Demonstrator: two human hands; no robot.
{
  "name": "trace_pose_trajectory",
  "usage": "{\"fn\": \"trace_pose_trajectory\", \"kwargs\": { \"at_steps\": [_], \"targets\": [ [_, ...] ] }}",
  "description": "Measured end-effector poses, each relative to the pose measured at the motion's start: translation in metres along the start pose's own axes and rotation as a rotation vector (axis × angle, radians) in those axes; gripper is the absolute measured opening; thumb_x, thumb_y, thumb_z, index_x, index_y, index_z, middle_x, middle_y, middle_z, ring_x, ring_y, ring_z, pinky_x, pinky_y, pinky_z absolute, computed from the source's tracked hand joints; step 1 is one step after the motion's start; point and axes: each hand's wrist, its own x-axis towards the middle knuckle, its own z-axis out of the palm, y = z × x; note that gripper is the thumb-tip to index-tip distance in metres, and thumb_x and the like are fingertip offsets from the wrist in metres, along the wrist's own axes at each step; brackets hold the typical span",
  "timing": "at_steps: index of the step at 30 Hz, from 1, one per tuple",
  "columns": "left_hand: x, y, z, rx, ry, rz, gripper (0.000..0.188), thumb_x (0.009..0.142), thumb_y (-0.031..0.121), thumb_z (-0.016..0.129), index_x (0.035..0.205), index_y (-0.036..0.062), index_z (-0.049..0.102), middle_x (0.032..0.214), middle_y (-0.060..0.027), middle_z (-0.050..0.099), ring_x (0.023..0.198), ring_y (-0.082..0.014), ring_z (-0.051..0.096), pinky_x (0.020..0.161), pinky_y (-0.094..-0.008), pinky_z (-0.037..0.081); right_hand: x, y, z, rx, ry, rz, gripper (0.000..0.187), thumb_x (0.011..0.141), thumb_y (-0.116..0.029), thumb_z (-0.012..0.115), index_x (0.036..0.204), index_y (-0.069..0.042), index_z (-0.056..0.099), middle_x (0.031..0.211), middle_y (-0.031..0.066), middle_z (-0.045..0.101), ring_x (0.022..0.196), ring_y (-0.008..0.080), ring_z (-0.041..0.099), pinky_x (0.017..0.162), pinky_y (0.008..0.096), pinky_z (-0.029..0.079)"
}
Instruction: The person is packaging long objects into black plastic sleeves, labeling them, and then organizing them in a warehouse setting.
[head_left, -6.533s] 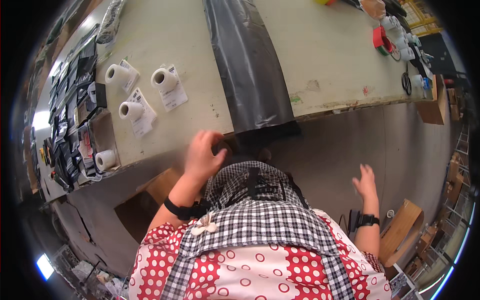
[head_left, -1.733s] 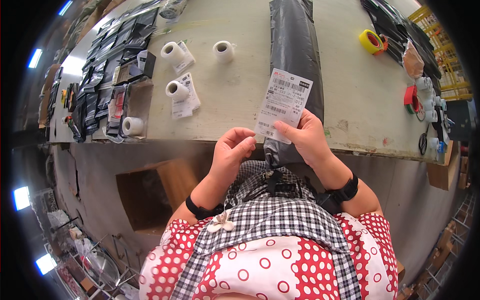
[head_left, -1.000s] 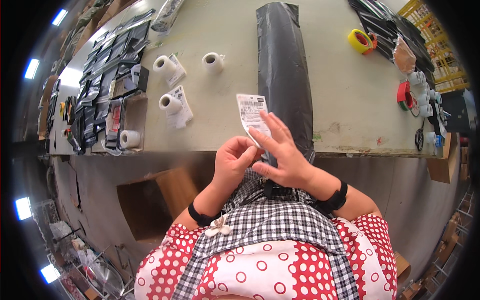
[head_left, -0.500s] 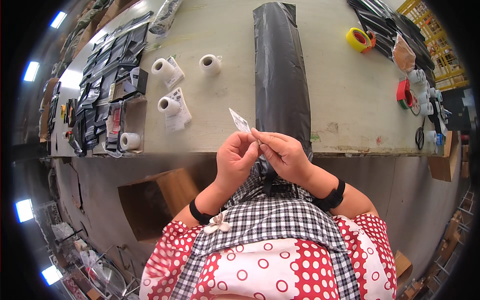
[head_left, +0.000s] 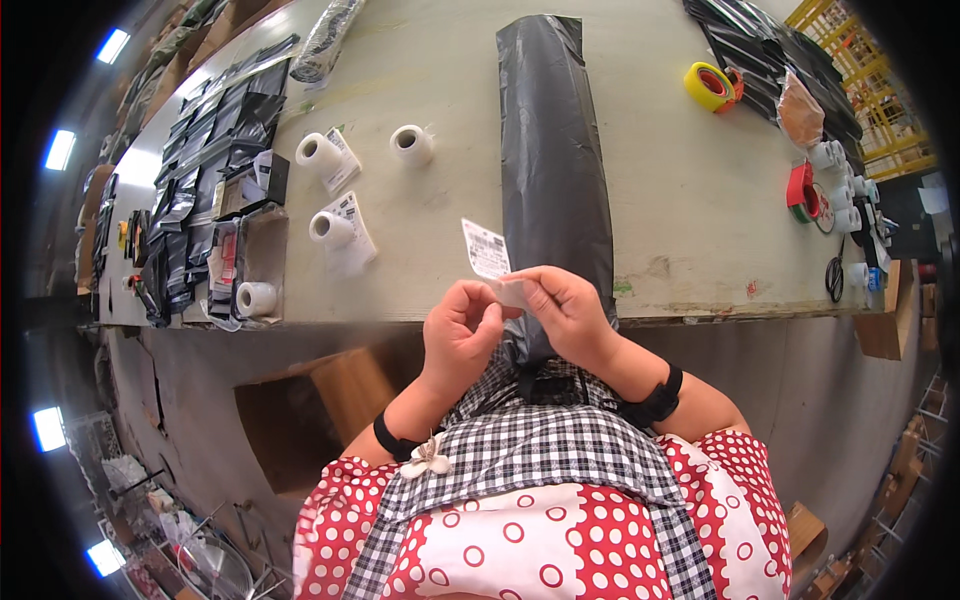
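Observation:
A white printed label [head_left: 486, 250] stands up between my two hands, tilted left, above the table's front edge. My right hand [head_left: 568, 312] pinches its lower end between thumb and fingers. The fingers of my left hand [head_left: 462, 330] are closed at the same lower end, where a pale paper part [head_left: 513, 293] shows between the hands. Whether that part is the label's backing I cannot tell. Just beyond my hands lies a long black plastic-wrapped package [head_left: 553, 150], reaching from the table's edge toward the far side.
Rolls of clear film [head_left: 411, 146] and stacks of labels [head_left: 353, 228] lie left of the package. Black plastic bags [head_left: 190, 190] and an open box [head_left: 266, 245] are farther left. Yellow tape [head_left: 708, 87] and a red tape dispenser [head_left: 801, 190] are on the right. A cardboard box [head_left: 290, 430] stands below the table.
The label has turned so that more of its printed face shows. My hands have shifted slightly apart, and more pale paper is visible between them. The whole view has shifted slightly.

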Motion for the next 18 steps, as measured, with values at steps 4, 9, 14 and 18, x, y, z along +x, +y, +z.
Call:
{"fn": "trace_pose_trajectory", "kwargs": {
  "at_steps": [4,9,14,18],
  "targets": [
    [0.003,-0.002,-0.037,0.117,0.004,-0.045,0.005,0.087,-0.001,0.049,0.09,0.0018,0.051,0.08,-0.0041,0.063,0.071,-0.0084,0.06,0.066,-0.0205,0.048,0.022,0.0,-0.049,0.27,0.016,0.253,0.021,0.097,-0.015,0.048,0.1,0.0,0.061,0.086,0.0002,0.062,0.078,0.0058,0.055,0.07,0.0219,0.047],
    [-0.007,-0.022,-0.121,0.499,0.151,-0.022,0.005,0.082,0.003,0.054,0.078,0.0006,0.052,0.066,-0.003,0.058,0.066,-0.01,0.059,0.059,-0.0232,0.046,0.078,-0.029,-0.108,-0.344,0.132,0.0,0.015,0.094,-0.013,0.052,0.1,-0.007,0.064,0.082,0.0013,0.065,0.072,0.0087,0.059,0.065,0.0219,0.047],
    [-0.05,-0.032,-0.191,1.185,0.361,-0.204,0.011,0.077,0.013,0.06,0.078,0.0033,0.055,0.067,-0.0093,0.06,0.064,-0.022,0.062,0.058,-0.0337,0.048,0.126,-0.044,-0.117,-0.815,0.186,-0.431,0.014,0.085,-0.01,0.059,0.096,-0.017,0.066,0.084,-0.0009,0.066,0.075,0.0186,0.063,0.063,0.0271,0.05],
    [-0.115,-0.056,-0.265,1.801,-0.093,-0.819,0.019,0.075,0.022,0.064,0.082,0.0041,0.064,0.08,-0.0161,0.065,0.08,-0.0333,0.063,0.071,-0.0438,0.049,0.155,-0.037,-0.119,-1.011,0.064,-0.788,0.019,0.082,-0.01,0.059,0.098,-0.019,0.065,0.1,-0.0033,0.065,0.091,0.0183,0.062,0.073,0.0275,0.052]
  ]
}}
